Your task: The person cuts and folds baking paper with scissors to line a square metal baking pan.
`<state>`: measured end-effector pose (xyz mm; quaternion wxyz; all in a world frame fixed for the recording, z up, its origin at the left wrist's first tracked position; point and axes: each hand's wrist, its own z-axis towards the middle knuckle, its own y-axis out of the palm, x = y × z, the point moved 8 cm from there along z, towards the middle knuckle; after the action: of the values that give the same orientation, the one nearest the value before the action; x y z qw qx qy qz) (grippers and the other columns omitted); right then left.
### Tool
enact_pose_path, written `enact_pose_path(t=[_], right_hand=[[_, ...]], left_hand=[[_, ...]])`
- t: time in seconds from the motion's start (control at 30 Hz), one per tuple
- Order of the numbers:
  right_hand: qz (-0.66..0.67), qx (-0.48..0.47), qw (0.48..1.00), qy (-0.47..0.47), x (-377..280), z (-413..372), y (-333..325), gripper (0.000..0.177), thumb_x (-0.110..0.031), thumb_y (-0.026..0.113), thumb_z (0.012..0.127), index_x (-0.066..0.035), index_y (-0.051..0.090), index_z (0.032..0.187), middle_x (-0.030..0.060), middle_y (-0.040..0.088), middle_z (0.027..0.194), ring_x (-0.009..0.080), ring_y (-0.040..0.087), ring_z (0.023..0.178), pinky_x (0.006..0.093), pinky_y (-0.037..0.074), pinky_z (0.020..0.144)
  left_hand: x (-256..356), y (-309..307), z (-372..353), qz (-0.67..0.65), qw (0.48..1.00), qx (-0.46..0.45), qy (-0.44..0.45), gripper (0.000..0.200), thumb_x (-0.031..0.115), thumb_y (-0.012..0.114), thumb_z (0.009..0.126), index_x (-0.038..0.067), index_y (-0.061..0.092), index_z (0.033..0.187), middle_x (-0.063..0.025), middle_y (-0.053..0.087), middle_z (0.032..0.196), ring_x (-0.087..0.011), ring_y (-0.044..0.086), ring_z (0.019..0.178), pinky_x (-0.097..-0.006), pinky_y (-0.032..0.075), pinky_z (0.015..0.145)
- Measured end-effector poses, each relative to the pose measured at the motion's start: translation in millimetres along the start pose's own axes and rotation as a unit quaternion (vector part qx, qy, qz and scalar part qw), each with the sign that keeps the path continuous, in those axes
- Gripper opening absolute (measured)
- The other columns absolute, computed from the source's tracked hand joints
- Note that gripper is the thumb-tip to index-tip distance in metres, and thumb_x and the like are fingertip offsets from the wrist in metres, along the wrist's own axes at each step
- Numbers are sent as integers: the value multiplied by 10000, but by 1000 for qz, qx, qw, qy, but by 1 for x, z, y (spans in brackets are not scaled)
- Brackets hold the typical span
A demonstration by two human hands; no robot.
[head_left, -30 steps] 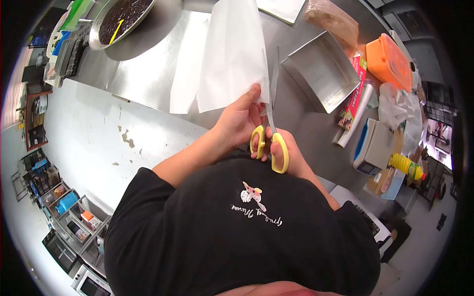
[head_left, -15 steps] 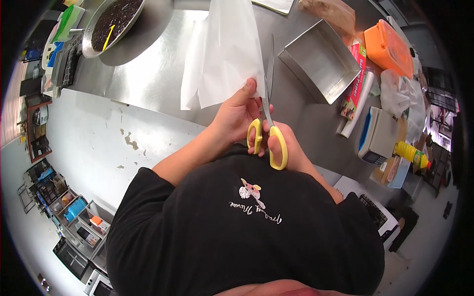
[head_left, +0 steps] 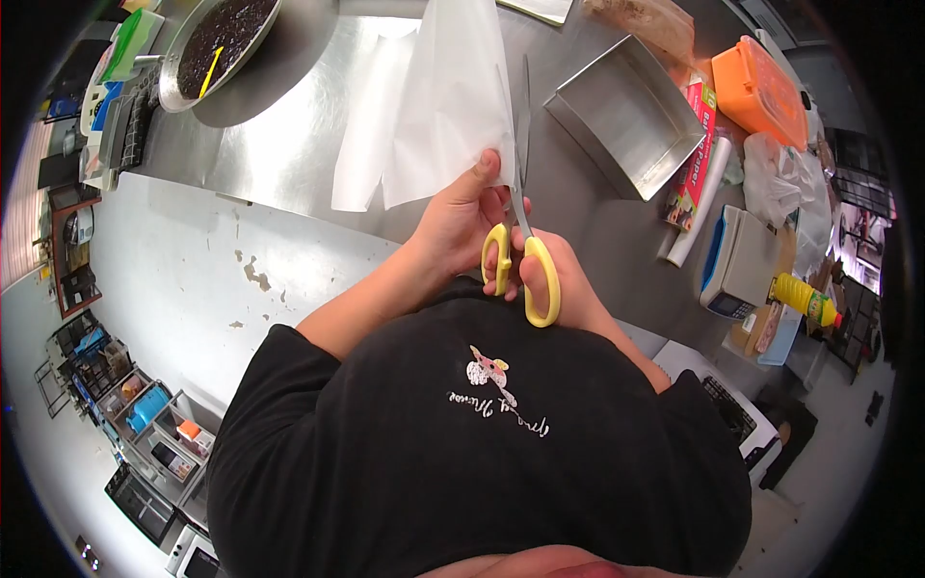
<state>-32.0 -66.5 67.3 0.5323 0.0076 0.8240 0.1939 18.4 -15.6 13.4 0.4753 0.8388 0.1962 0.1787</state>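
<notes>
My left hand (head_left: 467, 207) pinches the near right edge of a white sheet of baking paper (head_left: 443, 106), thumb on top. The sheet hangs over the steel table, with a slit between two flaps at its near left end. In my right hand (head_left: 559, 270) are scissors (head_left: 541, 284) with yellow handles, my fingers through the loops. Their blades point away from me along the sheet's right edge, one blade seen faintly behind the paper. An open square metal baking tin (head_left: 631, 120) stands to the right of the blades.
At the far left is a pan (head_left: 178, 87) of dark filling with a yellow spatula (head_left: 212, 72). On the right lie a baking paper box (head_left: 692, 178), a paper roll (head_left: 701, 197), an orange container (head_left: 761, 91), a kitchen scale (head_left: 740, 260) and a yellow bottle (head_left: 803, 299).
The sheet's near left flap has shifted left, and the slit looks wider. The scissors have moved slightly, their blades a little further left. Both hands keep their hold.
</notes>
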Motion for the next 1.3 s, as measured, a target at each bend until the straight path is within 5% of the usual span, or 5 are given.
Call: enact_pose_path(t=[0.23, 0.3, 0.37, 0.5, 1.3], right_hand=[[-9, -2, 1000, -4, -4, 0, 4, 689, -690, 496, 794, -11, 533, 904, 65, 573, 810, 118, 607, 697, 199, 444, 572], [33, 7, 999, -10, -5, 0, 5, 387, -390, 512, 864, -7, 557, 886, 60, 579, 790, 136, 611, 681, 236, 462, 578], [37, 10, 999, -9, -5, 0, 7, 370, -371, 509, 862, -5, 557, 887, 61, 581, 795, 137, 611, 681, 235, 462, 575], [36, 19, 999, -7, -5, -1, 7, 338, -332, 502, 856, -1, 557, 888, 64, 585, 799, 138, 614, 682, 232, 464, 574], [37, 26, 999, -11, -11, 1, 5, 435, -448, 506, 901, -20, 539, 831, 56, 561, 715, 126, 581, 619, 245, 453, 574]], left_hand=[[-2, -6, 1, -5, 1000, 20, 1, 301, 434, 667, 805, 172, 543, 888, -28, 584, 941, -282, 559, 901, -398, 502, 769], [-4, -6, 1, -7, 1000, 12, -8, 299, 436, 664, 807, 174, 545, 888, -23, 584, 940, -282, 561, 901, -399, 503, 766], [-6, -6, 1, -8, 1000, 5, -18, 297, 439, 660, 809, 176, 548, 889, -18, 585, 940, -283, 562, 901, -400, 504, 763], [-5, -6, 2, 54, 998, 38, 11, 502, 559, 624, 786, 103, 529, 973, -107, 552, 888, -230, 575, 617, -411, 512, 567], [6, 1, 8, -2, 999, -2, 49, 299, 398, 659, 828, 152, 569, 972, -14, 599, 883, -203, 552, 842, -357, 472, 778]])
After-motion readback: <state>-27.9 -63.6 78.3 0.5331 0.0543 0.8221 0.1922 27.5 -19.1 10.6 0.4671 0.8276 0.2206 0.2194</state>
